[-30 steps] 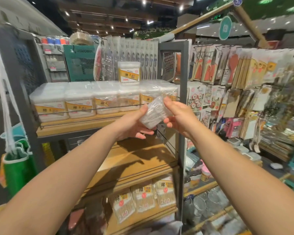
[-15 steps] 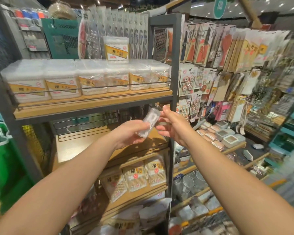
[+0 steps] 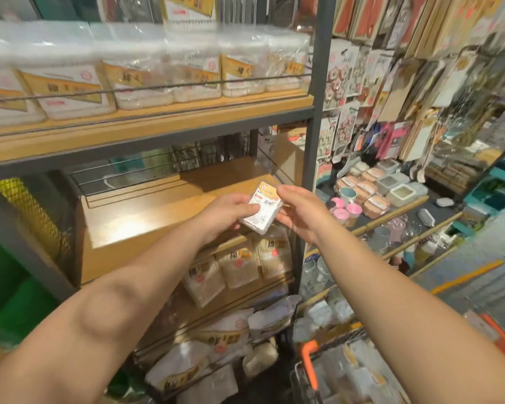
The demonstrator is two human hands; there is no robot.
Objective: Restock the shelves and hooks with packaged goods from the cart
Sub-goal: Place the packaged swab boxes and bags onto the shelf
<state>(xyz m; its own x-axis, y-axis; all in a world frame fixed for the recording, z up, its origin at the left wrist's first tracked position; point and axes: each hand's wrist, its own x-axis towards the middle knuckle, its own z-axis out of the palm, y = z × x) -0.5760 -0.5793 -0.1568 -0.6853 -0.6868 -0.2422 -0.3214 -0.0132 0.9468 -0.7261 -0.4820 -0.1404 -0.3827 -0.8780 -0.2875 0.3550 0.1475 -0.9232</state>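
Both hands meet in front of the middle shelf (image 3: 146,223) of a dark metal rack with wooden boards. Between them is a small clear plastic box (image 3: 261,209) with a white and yellow label, tilted so its label faces the camera. The left hand (image 3: 226,212) grips the box's left side, thumb lying across the label and fingers curled beneath. The right hand (image 3: 299,212) pinches the box's upper right edge, its fingers curled behind the box. The box is in the air, above the front right part of the middle shelf's bare wooden board, and touches no shelf.

On the top shelf (image 3: 158,118) a row of clear tubs (image 3: 134,74) with yellow labels stands behind a thin wire rail. Below the hands, bagged packs (image 3: 239,268) with printed labels lean in a row on the lower shelf. At the bottom right the orange handle (image 3: 308,363) of the cart shows, with blurred packaged goods inside. To the right of the rack, carded packets (image 3: 370,74) hang in rows above a low display of small lidded containers (image 3: 397,188).
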